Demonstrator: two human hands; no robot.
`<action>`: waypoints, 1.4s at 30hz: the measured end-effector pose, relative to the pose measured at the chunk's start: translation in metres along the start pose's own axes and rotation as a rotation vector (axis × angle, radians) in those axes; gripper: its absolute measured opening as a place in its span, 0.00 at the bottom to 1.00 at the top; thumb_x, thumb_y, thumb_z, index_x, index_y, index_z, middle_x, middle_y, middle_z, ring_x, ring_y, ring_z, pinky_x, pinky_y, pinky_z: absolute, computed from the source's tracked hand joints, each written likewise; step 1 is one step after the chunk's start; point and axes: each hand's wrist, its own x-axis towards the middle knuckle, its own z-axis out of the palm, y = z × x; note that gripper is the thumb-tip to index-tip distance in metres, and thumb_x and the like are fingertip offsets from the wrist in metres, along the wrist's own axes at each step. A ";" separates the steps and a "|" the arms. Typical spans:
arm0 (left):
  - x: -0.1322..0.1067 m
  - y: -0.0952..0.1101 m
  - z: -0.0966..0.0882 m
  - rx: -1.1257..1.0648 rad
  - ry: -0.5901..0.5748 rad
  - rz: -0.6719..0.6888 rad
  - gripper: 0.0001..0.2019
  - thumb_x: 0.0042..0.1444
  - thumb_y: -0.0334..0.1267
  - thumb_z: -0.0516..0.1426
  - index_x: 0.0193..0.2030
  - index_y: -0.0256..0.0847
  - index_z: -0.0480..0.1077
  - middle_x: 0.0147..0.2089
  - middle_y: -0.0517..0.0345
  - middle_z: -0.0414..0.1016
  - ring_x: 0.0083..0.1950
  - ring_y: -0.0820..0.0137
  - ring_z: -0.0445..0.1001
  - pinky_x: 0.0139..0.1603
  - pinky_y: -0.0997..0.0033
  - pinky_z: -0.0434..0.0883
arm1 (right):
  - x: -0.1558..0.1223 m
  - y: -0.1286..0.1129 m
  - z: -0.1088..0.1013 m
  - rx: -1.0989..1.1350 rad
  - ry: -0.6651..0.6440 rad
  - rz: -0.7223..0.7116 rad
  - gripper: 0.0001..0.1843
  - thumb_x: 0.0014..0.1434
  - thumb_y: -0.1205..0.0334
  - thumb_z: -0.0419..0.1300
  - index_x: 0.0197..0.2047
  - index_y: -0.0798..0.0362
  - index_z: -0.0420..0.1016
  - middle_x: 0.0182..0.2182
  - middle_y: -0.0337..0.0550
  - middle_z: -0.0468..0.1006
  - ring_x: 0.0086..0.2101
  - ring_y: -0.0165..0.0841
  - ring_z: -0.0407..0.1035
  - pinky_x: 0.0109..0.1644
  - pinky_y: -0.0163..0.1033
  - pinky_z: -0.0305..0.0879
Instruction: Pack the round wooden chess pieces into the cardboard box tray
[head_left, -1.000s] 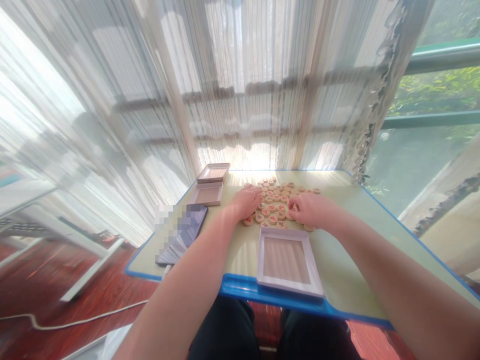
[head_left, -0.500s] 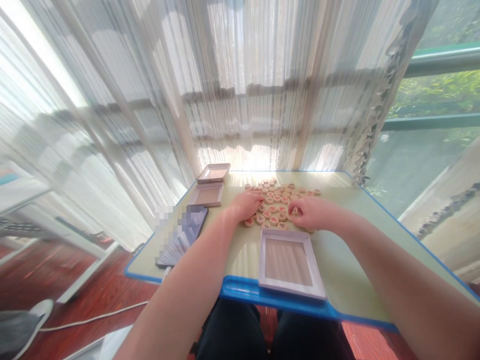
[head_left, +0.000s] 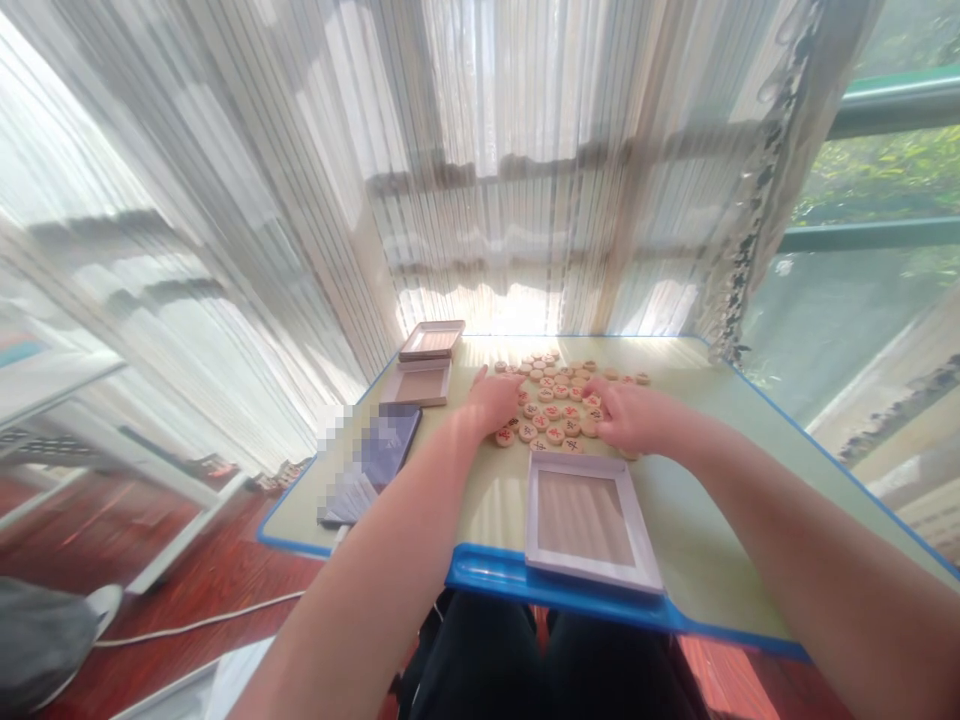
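Note:
Several round wooden chess discs (head_left: 555,405) with red and dark marks lie spread over the far middle of a pale green table (head_left: 697,530) with a blue rim. My left hand (head_left: 491,400) rests palm down at the left side of the discs, fingers bent over a few of them. My right hand (head_left: 630,415) lies on the right side of the pile, fingers curled against the discs; I cannot see whether it holds one. An empty shallow white tray (head_left: 589,520) sits just in front of the pile, near the table's front edge.
Two more shallow trays (head_left: 424,365) lie at the table's far left, one behind the other. A dark phone (head_left: 371,465) rests on the left edge. Sheer curtains hang close behind the table. A white cable (head_left: 195,625) crosses the red wooden floor.
My head has turned slightly right. Both hands have shifted a little farther over the discs, the right hand's fingers sliding in from the pile's right edge.

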 end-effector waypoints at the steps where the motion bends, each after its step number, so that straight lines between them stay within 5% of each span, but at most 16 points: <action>1: -0.001 0.001 -0.002 -0.001 0.014 -0.011 0.24 0.57 0.28 0.48 0.60 0.47 0.62 0.62 0.58 0.66 0.65 0.67 0.59 0.69 0.54 0.44 | 0.000 0.000 0.001 -0.006 0.006 -0.010 0.27 0.51 0.60 0.52 0.55 0.56 0.65 0.35 0.49 0.79 0.33 0.38 0.70 0.31 0.37 0.56; 4: -0.004 0.006 -0.011 -0.002 0.033 -0.045 0.25 0.55 0.27 0.49 0.57 0.51 0.65 0.64 0.60 0.63 0.67 0.66 0.55 0.68 0.56 0.47 | 0.001 0.001 0.003 -0.019 0.028 -0.038 0.25 0.51 0.59 0.51 0.53 0.54 0.67 0.36 0.49 0.78 0.33 0.38 0.70 0.32 0.37 0.57; 10: -0.006 0.005 -0.020 0.024 0.055 -0.023 0.17 0.53 0.29 0.51 0.44 0.47 0.76 0.50 0.60 0.75 0.56 0.69 0.68 0.60 0.71 0.61 | 0.002 0.001 0.004 -0.022 0.025 -0.036 0.24 0.51 0.57 0.52 0.52 0.52 0.68 0.31 0.45 0.78 0.30 0.37 0.69 0.30 0.37 0.55; 20: -0.009 0.005 -0.021 0.086 0.131 -0.095 0.18 0.59 0.33 0.46 0.52 0.47 0.71 0.43 0.52 0.77 0.48 0.63 0.72 0.50 0.65 0.68 | 0.009 0.004 0.006 0.027 0.041 -0.116 0.20 0.51 0.61 0.52 0.47 0.52 0.71 0.30 0.43 0.77 0.29 0.34 0.68 0.30 0.35 0.56; 42: -0.006 0.004 -0.016 -0.059 0.112 -0.115 0.23 0.52 0.27 0.51 0.54 0.48 0.70 0.56 0.60 0.71 0.57 0.67 0.67 0.59 0.70 0.63 | 0.008 0.006 0.004 0.022 -0.014 -0.097 0.13 0.50 0.56 0.55 0.34 0.51 0.77 0.25 0.42 0.78 0.26 0.33 0.69 0.29 0.36 0.58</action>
